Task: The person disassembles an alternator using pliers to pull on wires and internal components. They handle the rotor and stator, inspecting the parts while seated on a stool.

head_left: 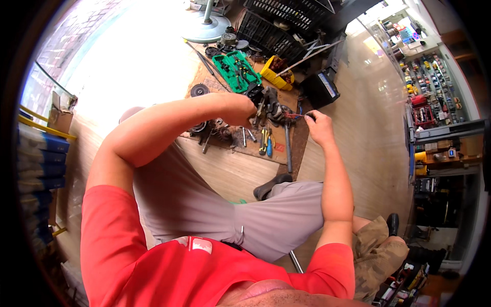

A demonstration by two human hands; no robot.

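Observation:
My left hand is over the cluttered cardboard mat, beside metal tools and a dark, grimy part; its fingers are hidden behind the hand. My right hand is closed on the end of a slim reddish item, too small to identify, which reaches toward that part. Below lie a long metal bar, yellow-and-black tools, a blue-handled tool and chrome pieces.
A green tool case, yellow bin, black battery and black crates stand beyond. A round metal base is at the back. Stocked shelves line the right. Another person's camouflage-clad leg is at lower right.

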